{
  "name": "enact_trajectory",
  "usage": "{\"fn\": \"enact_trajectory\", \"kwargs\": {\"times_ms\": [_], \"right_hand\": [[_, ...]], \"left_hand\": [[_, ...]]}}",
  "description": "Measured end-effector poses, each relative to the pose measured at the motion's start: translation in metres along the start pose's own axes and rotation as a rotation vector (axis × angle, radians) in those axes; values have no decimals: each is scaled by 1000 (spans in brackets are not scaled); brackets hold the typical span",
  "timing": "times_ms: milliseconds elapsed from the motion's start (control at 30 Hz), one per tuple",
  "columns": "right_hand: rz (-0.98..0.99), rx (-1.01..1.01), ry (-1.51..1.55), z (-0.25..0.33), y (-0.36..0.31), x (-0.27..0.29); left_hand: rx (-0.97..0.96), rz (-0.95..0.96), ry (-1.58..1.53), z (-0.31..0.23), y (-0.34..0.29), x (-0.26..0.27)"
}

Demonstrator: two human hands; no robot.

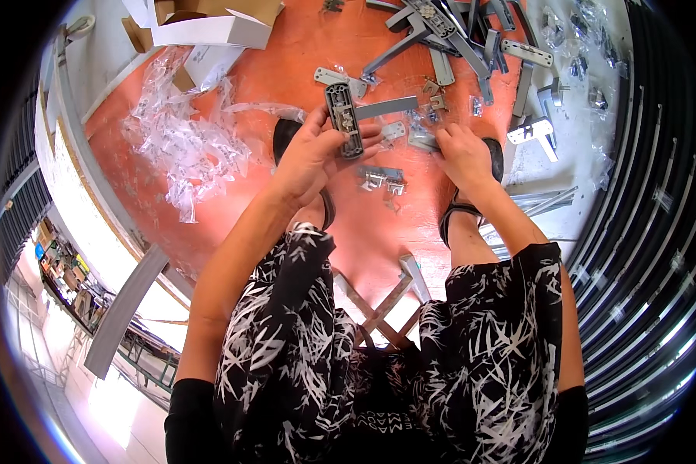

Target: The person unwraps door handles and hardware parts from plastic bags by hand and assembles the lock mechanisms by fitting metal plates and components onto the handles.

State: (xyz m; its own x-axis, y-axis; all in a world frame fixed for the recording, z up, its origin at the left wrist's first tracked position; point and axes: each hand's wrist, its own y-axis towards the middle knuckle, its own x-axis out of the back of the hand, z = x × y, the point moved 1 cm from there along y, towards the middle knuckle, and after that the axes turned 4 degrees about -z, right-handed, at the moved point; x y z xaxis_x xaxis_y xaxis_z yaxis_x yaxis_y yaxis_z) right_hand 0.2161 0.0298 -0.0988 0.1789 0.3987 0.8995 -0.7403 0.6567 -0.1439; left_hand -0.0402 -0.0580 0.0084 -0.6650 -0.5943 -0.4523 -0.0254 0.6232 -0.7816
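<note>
My left hand (pixel 305 164) is closed around a grey lever door handle (pixel 342 108). The handle's long backplate stands nearly upright in the picture, its ribbed back and inner metal parts showing, and its lever points right. Low over the floor, my right hand (pixel 467 157) has its fingers drawn together at a small clear plastic bag (pixel 419 124) and a grey metal piece (pixel 423 142). What those fingertips grip is hidden. Between my feet lie small metal brackets (pixel 383 179). More brass-coloured clips (pixel 436 99) lie beyond my right hand.
Several grey handles (pixel 448 35) are piled at the far right on the orange sheet (pixel 294 46). Crumpled clear plastic (pixel 185 139) spreads at left below an open white carton (pixel 216 31). Long dark profiles (pixel 657 255) line the right side. A single handle (pixel 532 133) lies near them.
</note>
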Motion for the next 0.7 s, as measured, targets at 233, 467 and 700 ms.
{"fn": "enact_trajectory", "kwargs": {"times_ms": [233,467,700], "right_hand": [[0,-110,244,-9,-6,31],[-395,87,35,30,2,82],[-202,1,-22,1,-18,54]], "left_hand": [[2,20,52,2,6,-1],[-13,6,49,0,0,4],[-48,22,44,0,2,6]]}}
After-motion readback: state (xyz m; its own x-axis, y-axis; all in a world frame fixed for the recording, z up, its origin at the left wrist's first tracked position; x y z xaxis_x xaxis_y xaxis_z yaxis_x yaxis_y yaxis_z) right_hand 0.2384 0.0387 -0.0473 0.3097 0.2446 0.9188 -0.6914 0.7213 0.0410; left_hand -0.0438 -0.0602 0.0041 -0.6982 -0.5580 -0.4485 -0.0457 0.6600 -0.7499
